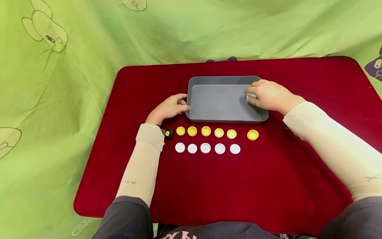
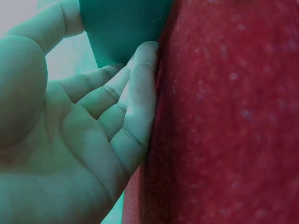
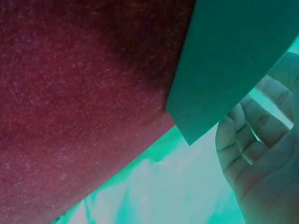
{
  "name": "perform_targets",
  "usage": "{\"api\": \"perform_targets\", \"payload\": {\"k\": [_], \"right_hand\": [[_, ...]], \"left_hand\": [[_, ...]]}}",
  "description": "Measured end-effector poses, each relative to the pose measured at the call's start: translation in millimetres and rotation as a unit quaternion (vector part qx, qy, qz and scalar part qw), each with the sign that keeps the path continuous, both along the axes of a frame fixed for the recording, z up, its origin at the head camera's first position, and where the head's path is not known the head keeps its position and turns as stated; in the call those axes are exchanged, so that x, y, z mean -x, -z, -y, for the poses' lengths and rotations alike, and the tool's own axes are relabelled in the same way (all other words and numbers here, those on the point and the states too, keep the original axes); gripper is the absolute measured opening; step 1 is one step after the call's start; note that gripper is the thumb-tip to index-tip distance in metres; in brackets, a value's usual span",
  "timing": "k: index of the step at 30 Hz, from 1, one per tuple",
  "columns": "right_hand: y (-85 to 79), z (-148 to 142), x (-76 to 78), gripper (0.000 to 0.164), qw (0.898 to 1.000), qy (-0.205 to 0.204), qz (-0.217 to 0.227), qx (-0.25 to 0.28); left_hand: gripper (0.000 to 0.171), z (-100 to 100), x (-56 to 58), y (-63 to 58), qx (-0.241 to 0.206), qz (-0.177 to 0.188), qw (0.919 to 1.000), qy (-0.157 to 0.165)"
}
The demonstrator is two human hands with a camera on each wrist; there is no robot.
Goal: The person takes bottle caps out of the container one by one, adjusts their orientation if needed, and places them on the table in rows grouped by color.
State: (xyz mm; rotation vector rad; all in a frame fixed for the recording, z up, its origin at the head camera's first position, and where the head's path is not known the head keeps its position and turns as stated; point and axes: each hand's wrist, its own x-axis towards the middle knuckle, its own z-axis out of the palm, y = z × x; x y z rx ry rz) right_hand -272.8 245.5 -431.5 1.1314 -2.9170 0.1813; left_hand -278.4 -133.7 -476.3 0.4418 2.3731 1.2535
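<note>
A grey rectangular tray (image 1: 221, 103) lies on the red table. At its left end my left hand (image 1: 170, 107) grips the wall, thumb over the rim and fingers along the outside; the left wrist view shows those fingers (image 2: 142, 88) low against the wall, beside the red cloth. My right hand (image 1: 267, 95) reaches over the right end of the tray and pinches a white bottle cap (image 1: 250, 96) between thumb and fingers, partly covered by them. In the right wrist view the tray wall (image 3: 224, 60) hides the fingertips and the cap.
In front of the tray runs a row of several yellow bottle caps (image 1: 206, 131), with one yellow cap (image 1: 252, 134) set apart on the right. A row of several white caps (image 1: 205, 148) lies nearer me. Green cloth (image 1: 191, 36) hangs behind the table.
</note>
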Motion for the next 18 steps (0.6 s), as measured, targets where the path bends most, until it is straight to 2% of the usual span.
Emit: {"api": "perform_targets", "payload": {"k": [11,18], "right_hand": [[-5.2,2.2,-6.1,0.022,0.999,-0.023,-0.018,0.023],[-8.1,-0.9,-13.7,0.023,0.999,-0.037,-0.026,0.025]], "left_hand": [[0.054,2.9,1.6,-1.1,-0.002,-0.006,0.9999,-0.009],[0.054,2.5,2.4,-0.7,-0.003,-0.003,1.0000,-0.004]]}}
